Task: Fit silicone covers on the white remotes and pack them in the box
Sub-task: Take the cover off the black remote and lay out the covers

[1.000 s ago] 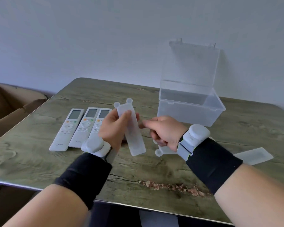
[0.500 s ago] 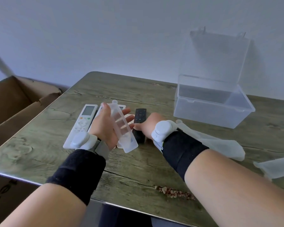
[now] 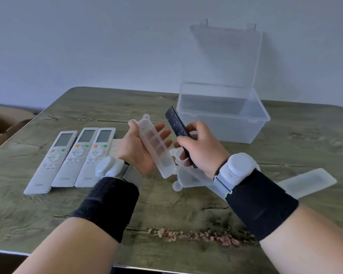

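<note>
Three white remotes (image 3: 69, 159) lie side by side on the table (image 3: 48, 214), a fourth half hidden behind my left hand (image 3: 136, 149), which cradles one silicone cover (image 3: 156, 150). My right hand (image 3: 203, 150) grips one black remote (image 3: 176, 125). Two more covers (image 3: 305, 180) lie below; the clear box (image 3: 222, 115) stands open behind.

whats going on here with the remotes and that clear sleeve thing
A person is at a table, left hand holding a clear silicone cover, right hand gripping a black remote beside it. Three white remotes lie uncovered in a row, more covers lie at the right, and the open clear box has nothing visible inside.
</note>
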`<state>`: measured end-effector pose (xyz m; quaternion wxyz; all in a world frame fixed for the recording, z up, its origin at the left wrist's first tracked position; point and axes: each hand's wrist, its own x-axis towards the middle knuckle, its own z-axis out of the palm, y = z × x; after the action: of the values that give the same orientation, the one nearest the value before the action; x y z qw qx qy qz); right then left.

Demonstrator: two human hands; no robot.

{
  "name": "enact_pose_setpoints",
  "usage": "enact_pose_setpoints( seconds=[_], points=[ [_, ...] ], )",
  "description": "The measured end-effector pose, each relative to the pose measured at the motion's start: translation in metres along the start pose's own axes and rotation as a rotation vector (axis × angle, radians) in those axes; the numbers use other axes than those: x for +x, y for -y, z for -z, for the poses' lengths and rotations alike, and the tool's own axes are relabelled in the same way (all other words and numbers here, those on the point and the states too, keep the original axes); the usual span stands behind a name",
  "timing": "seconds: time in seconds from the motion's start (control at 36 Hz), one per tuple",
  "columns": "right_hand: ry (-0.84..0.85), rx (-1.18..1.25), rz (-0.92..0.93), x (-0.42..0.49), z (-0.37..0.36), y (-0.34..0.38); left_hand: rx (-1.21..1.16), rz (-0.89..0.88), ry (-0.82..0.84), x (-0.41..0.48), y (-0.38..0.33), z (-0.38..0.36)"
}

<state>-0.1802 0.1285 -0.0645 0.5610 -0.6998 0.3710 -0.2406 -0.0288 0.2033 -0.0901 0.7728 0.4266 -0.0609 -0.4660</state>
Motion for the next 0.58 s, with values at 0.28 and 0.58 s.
enact_pose_setpoints(
  seconds=[0.28, 0.58],
  points=[
    [-0.007, -0.260, 0.179, 0.016, -0.010, -0.020, -0.148, -0.030, 0.039, 0.040, 0.003, -0.014],
    [-0.202, -0.654, 0.403, 0.045, -0.047, -0.026, -0.223, -0.143, 0.032, 0.067, -0.002, -0.006]
  ],
)
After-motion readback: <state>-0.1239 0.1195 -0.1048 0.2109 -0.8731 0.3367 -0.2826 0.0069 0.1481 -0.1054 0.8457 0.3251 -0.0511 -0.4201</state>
